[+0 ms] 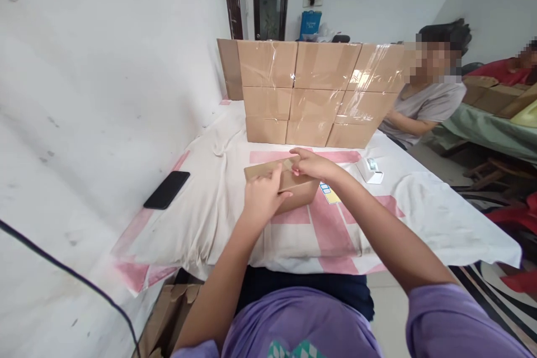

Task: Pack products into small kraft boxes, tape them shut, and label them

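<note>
A small brown cardboard box (300, 198) rests on the cloth-covered table in front of me, with a pale strip on its top. My left hand (262, 196) grips the box at its left part, thumb against the near side and index finger along the top. At the top's right part is my right hand (312, 165), its index finger stretched toward the far edge and its other fingers curled down against the box. Partly hidden by my right forearm, a yellow, white and blue printed piece (330, 193) lies just right of the box.
Behind the box stands a wall of stacked cardboard boxes (316, 103) with shiny clear wrap. A black phone (166, 190) lies left, a small white box (370, 170) right. One person (432, 100) sits beyond the stack; another person (499, 72) is farther right. Open cartons (168, 313) are below the table.
</note>
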The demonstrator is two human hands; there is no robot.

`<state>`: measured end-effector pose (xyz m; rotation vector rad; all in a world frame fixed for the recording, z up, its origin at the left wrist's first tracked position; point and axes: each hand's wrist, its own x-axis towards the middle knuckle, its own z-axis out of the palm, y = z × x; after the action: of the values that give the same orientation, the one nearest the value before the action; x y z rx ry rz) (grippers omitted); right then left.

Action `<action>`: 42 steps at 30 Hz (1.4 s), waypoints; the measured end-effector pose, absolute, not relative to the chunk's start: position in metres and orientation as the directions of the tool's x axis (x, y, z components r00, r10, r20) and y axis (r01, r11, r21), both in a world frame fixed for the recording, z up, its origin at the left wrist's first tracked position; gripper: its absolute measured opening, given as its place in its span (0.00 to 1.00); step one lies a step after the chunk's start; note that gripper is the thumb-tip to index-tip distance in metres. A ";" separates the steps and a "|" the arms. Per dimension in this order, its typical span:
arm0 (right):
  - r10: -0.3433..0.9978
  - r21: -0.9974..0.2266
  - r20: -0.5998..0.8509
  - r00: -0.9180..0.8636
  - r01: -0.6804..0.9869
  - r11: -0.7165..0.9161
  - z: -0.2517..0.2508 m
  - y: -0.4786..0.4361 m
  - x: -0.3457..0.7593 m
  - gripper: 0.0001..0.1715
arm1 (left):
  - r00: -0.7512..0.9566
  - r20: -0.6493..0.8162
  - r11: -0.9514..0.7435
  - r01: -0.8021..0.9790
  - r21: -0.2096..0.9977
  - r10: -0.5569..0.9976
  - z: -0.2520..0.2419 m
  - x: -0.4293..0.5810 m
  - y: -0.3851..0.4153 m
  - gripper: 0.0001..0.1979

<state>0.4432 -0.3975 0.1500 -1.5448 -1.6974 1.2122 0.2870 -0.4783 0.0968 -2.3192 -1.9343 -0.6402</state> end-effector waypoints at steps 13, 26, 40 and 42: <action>0.944 -0.804 -0.265 -0.196 0.585 -0.104 0.168 -0.394 0.456 0.19 | 0.047 0.440 -0.275 0.838 0.471 0.897 0.103 0.290 -0.474 0.25; 0.901 -0.739 -0.340 -0.268 0.669 -0.079 0.181 -0.391 0.447 0.40 | 0.085 0.356 -0.206 0.926 0.316 0.930 0.090 0.311 -0.473 0.24; 0.893 -0.360 -0.352 -0.279 0.921 0.146 0.160 -0.369 0.442 0.38 | 0.089 0.353 -0.191 0.945 0.265 0.931 0.095 0.311 -0.475 0.24; 0.887 -0.323 -0.356 -0.296 0.929 0.181 0.162 -0.368 0.441 0.34 | 0.100 0.337 -0.192 0.948 0.252 0.936 0.098 0.310 -0.474 0.24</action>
<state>0.4407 -0.3684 0.1615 -1.9122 -2.4792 0.7887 0.3098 -0.4738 0.0983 -2.3083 -1.9783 -0.6694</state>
